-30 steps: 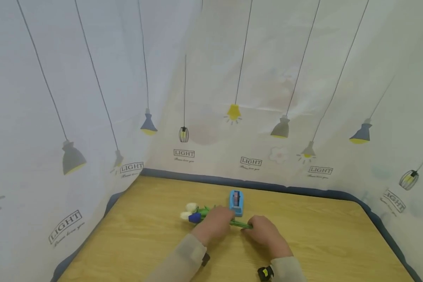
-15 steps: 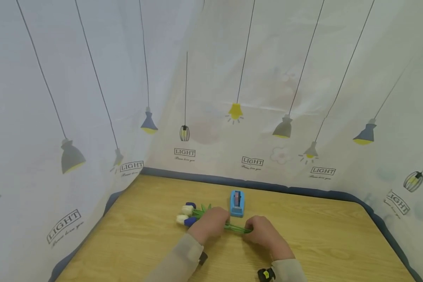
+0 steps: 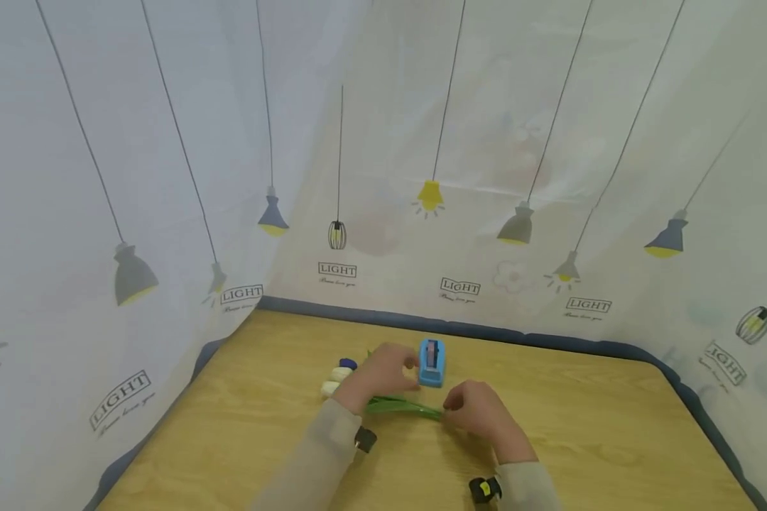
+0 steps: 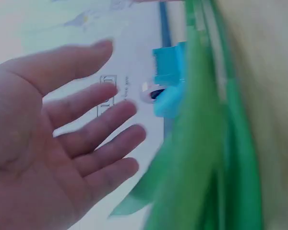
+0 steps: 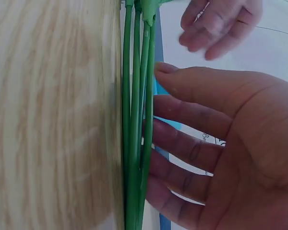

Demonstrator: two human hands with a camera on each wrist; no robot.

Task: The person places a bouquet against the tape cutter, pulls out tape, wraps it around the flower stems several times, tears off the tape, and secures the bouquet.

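A bunch of artificial tulips [image 3: 341, 373], white and blue, lies on the table with its heads to the left. Its green stems [image 5: 134, 105] run right, and long leaves [image 4: 197, 139] fill part of the left wrist view. My left hand [image 3: 386, 370] is raised just above the bunch, fingers spread and nothing in them; it hides part of the leaves. Beside the stem ends is my right hand [image 3: 483, 411]. In the right wrist view its thumb stands apart from the stems, and its loosely bent fingers reach behind them; contact is unclear.
A blue tape dispenser [image 3: 431, 382] with a roll stands on the wooden table [image 3: 575, 433], just beyond the hands. Pale cloth [image 3: 383, 142] printed with lamps encloses the table's back and sides, with a dark blue strip [image 3: 383, 318] along the edge.
My left hand has let go of the tulips and moved up and away from them, its fingers now spread. The right hand stays by the stem ends, its grip loosened.
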